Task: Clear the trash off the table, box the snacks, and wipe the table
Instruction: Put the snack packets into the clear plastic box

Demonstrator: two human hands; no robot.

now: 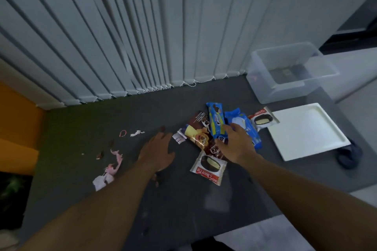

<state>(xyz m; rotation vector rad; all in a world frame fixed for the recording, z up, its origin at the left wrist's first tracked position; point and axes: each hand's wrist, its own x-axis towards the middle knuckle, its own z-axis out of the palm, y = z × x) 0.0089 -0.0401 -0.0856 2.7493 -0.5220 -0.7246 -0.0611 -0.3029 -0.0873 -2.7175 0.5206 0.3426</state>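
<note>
Several snack packs lie bunched on the dark table (204, 206): a blue cookie pack (216, 120), a second blue pack (243, 123), a brown cereal pack (199, 134) and two Choco Pie packs (208, 167) (263, 120). My right hand (237, 144) lies over the lower ends of the blue packs, fingers curled onto them. My left hand (158, 152) hovers flat and open just left of the pile, holding nothing. Torn pink and white wrapper scraps (110, 169) (130, 133) and brown crumbs (100, 155) lie to the left.
A clear plastic box (289, 71) stands at the back right corner, with its white lid (308, 130) lying flat in front of it. A dark cloth (348, 155) lies by the lid's near right edge. Vertical blinds (142, 36) close off the far side.
</note>
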